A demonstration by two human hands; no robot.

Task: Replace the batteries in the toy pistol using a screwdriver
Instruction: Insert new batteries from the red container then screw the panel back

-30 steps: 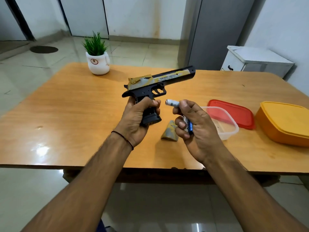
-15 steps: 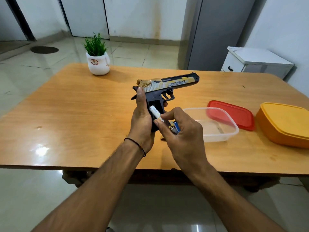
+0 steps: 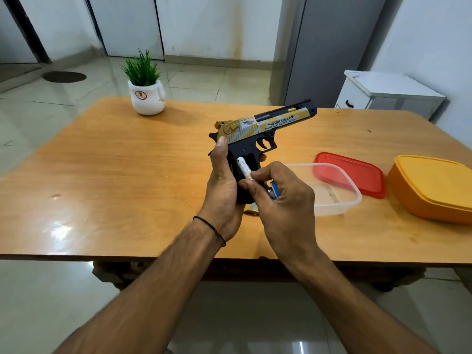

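Note:
A black and gold toy pistol [image 3: 265, 126] is held above the table, barrel pointing right. My left hand [image 3: 223, 185] grips its handle from the left, thumb up along the back. The handle's battery compartment [image 3: 249, 162] faces me, uncovered. My right hand [image 3: 283, 200] pinches a white battery [image 3: 244, 168] with thumb and forefinger, its top end lying in the compartment. The same hand holds a blue battery [image 3: 274, 191] under its curled fingers. The gold compartment cover [image 3: 251, 209] lies on the table, mostly hidden beneath my hands. No screwdriver is in view.
A clear plastic box [image 3: 339, 190] stands just right of my hands, with its red lid [image 3: 350, 172] behind it and an orange lidded box [image 3: 434, 187] at the far right. A potted plant [image 3: 146, 90] stands at the back left of the wooden table [image 3: 115, 175].
The pistol turned so its handle opening faces me. My right hand carried the white battery from beside the pistol into the handle compartment.

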